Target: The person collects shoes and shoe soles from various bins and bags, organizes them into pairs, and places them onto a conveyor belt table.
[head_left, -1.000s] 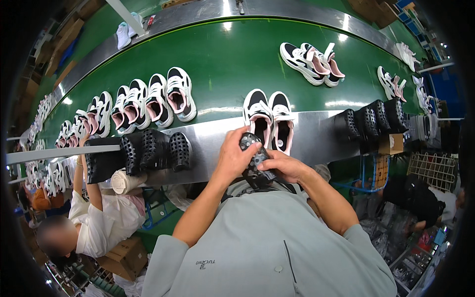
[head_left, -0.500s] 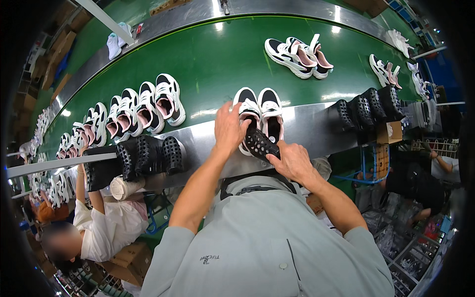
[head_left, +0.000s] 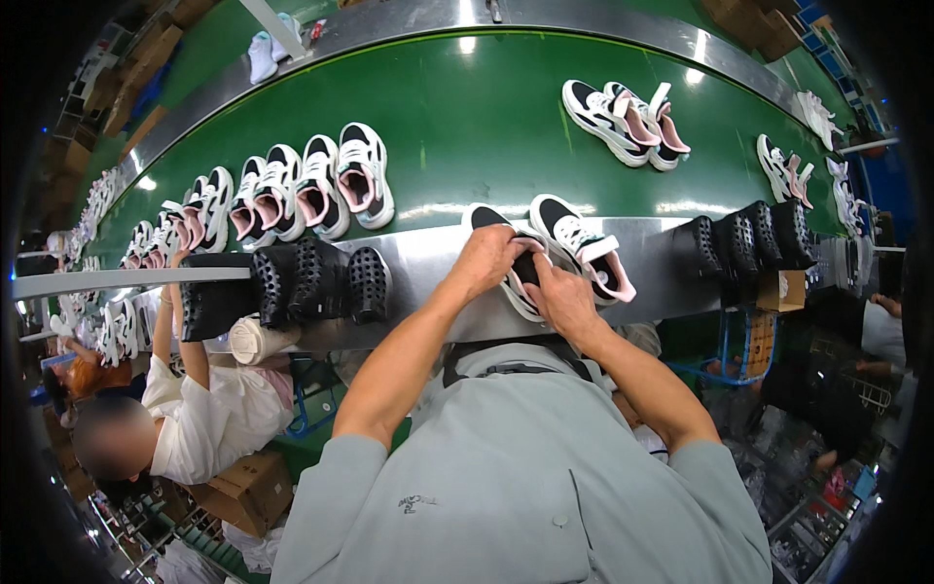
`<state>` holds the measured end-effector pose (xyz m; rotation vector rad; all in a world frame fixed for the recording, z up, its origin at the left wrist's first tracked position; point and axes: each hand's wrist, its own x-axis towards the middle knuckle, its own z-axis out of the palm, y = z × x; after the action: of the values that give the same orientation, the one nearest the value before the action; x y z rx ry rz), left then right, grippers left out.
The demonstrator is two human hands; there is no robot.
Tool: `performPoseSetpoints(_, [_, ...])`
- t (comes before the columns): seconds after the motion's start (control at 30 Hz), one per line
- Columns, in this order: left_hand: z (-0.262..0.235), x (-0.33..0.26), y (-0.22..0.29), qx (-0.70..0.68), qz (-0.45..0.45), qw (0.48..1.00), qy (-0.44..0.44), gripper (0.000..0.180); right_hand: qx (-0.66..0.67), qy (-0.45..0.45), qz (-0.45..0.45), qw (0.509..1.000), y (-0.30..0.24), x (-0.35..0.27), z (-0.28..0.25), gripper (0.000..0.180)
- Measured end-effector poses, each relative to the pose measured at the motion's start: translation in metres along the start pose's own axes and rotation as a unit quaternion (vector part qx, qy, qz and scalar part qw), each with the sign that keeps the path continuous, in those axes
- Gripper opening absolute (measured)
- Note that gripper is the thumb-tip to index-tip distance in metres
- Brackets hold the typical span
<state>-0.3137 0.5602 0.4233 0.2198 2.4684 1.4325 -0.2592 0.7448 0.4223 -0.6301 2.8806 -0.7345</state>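
A pair of black-and-white sneakers with pink lining sits at the metal edge in front of me. My left hand point(head_left: 486, 261) is closed over the upper of the left sneaker point(head_left: 480, 214), by its opening. At the heel side of that opening, my right hand point(head_left: 564, 295) grips the sneaker with bent fingers. Something black shows in the opening between my hands; how much of the perforated black shoe insert is inside cannot be made out. Beside it, the right sneaker point(head_left: 564, 232) stands tilted, its white strap raised and untouched.
Perforated black inserts point(head_left: 316, 279) stand on the ledge at left, with several more point(head_left: 747, 238) at right. Rows of sneakers point(head_left: 362, 175) and another pair point(head_left: 628, 122) rest on the green belt point(head_left: 467, 117). A grey bar point(head_left: 136, 281) juts in near a co-worker point(head_left: 209, 419) at left.
The black insert, held in my right hand over the shoe before, is now mostly out of sight at the left sneaker's opening. Both hands have closed in there; the right sneaker has turned and its strap shows.
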Motion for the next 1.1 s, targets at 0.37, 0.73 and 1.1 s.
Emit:
performPoseSetpoints(0.37, [-0.012, 0.006, -0.001, 0.042, 0.086, 0.995, 0.030, 0.033, 0.073, 0.096, 0.093, 0.988, -0.008, 0.037, 0.043, 0.038])
performPoseSetpoints(0.73, [0.038, -0.044, 0.000, 0.087, -0.268, 0.951, 0.130, 0.081, 0.302, -0.024, 0.044, 0.952, 0.007, 0.071, -0.003, 0.081])
performPoseSetpoints(1.1, [0.047, -0.036, -0.037, 0.109, -0.147, 0.972, 0.151, 0.073, 0.229, 0.029, 0.029, 0.973, 0.027, 0.062, 0.030, 0.048])
